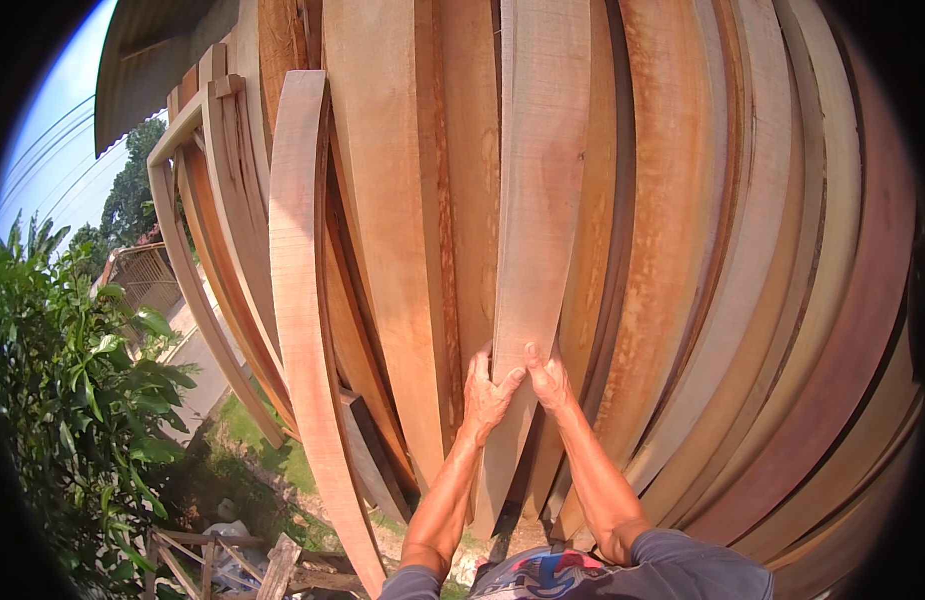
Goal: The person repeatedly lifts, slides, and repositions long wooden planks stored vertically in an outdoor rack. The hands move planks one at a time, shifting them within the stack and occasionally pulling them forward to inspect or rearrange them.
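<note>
A long pale wooden plank (pixel 545 190) stands upright in front of me, its face rough-sawn and its lower end near the ground. My left hand (pixel 491 395) grips its left edge, thumb lying across the front face. On the opposite edge, at about the same height, my right hand (pixel 550 381) is closed with its thumb pointing up. The other fingers of both hands are mostly hidden around the plank's edges. Behind it and to either side lean wide boards, among them a light brown one (pixel 378 200) and an orange-streaked one (pixel 668 170).
A separate pinkish plank (pixel 301 240) leans at the left, its foot near my left forearm. Beyond it is a wooden frame (pixel 188 230). A leafy bush (pixel 78 400) fills the far left. Scrap wood (pixel 280 565) lies low at left. A reddish board (pixel 833 420) curves along the right.
</note>
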Motion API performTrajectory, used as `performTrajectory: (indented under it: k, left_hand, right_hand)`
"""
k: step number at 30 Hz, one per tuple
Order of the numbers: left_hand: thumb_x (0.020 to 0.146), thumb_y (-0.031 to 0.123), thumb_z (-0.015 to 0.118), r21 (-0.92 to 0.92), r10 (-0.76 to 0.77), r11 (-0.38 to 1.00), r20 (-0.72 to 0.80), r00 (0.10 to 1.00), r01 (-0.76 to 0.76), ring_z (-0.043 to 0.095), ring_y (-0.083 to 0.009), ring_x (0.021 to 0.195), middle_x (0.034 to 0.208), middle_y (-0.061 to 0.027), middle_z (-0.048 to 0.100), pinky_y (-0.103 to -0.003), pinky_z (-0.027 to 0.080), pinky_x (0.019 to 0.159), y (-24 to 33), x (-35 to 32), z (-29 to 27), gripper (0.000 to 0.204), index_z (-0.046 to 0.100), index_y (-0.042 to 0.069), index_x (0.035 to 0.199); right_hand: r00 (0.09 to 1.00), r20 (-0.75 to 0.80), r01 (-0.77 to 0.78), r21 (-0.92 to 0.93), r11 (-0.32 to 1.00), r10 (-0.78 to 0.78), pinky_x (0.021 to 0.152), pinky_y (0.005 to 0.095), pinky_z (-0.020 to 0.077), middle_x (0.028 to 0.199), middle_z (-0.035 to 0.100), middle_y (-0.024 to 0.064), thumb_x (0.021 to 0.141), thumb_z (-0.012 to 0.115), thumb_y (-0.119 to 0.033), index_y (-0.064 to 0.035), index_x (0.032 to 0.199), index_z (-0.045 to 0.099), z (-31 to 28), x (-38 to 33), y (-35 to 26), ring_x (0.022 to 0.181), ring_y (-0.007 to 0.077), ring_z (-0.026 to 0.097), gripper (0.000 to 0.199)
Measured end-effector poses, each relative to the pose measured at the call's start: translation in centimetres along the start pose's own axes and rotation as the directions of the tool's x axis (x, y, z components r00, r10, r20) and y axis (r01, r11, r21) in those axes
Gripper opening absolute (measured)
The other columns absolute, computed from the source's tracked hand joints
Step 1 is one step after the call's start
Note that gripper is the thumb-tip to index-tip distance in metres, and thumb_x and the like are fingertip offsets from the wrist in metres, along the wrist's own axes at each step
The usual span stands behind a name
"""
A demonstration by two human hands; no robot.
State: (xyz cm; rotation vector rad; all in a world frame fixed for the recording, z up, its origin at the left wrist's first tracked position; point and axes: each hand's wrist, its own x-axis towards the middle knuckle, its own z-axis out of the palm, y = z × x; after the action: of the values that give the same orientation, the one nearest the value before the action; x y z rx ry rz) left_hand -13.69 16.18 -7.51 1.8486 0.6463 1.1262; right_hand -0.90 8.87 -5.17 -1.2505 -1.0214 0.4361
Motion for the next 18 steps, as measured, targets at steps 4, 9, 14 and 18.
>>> performTrajectory:
  k: [4,9,14,18]
  left_hand:
    - [0.08,0.078,0.068,-0.231,0.034,0.973,0.116,0.993,-0.006,0.041,-0.0358,0.146,0.154,-0.0274,0.043,-0.044,0.036,0.118,-0.3,-4.5,1.9,0.116,0.033,-0.001,0.157]
    - [0.084,0.074,0.067,-0.36,0.057,0.933,0.215,0.975,0.025,0.039,-0.0308,0.147,0.157,-0.0245,0.042,-0.041,0.033,0.119,2.3,-6.9,3.4,0.113,0.031,-0.003,0.158]
    - [0.091,0.065,0.066,-0.475,0.157,0.879,0.219,0.963,-0.035,0.043,-0.0295,0.145,0.154,-0.0237,0.047,-0.039,0.035,0.118,5.7,-6.1,5.7,0.099,0.037,-0.003,0.155]
    - [0.092,0.068,0.062,-0.497,0.138,0.867,0.255,0.957,0.007,0.044,-0.0286,0.143,0.152,-0.0219,0.049,-0.039,0.036,0.116,5.5,-5.8,7.1,0.095,0.042,-0.001,0.153]
  right_hand:
    - [0.99,-0.028,-0.141,-0.146,0.979,0.139,0.104,0.0482,0.0458,0.137,0.057,0.0282,0.085,0.047,-0.088,0.0012,0.152,0.034,-2.7,-4.9,-1.1,0.128,0.0375,0.055,0.112]
    - [0.97,-0.233,0.026,-0.162,0.986,-0.064,0.104,0.0461,0.0468,0.14,0.054,0.0261,0.087,0.055,-0.081,0.0026,0.153,0.032,-4.3,-8.7,-4.4,0.128,0.034,0.055,0.109]
    - [0.891,-0.372,0.243,-0.092,0.966,-0.259,0.109,0.0446,0.0423,0.146,0.048,0.0229,0.091,0.062,-0.069,0.0045,0.156,0.026,-6.2,-8.1,-8.3,0.133,0.031,0.05,0.105]
    - [0.878,-0.381,0.243,-0.169,0.955,-0.29,0.111,0.0447,0.0412,0.147,0.046,0.0228,0.092,0.065,-0.066,0.0041,0.157,0.022,-7.1,-7.7,-8.5,0.135,0.0311,0.048,0.105]
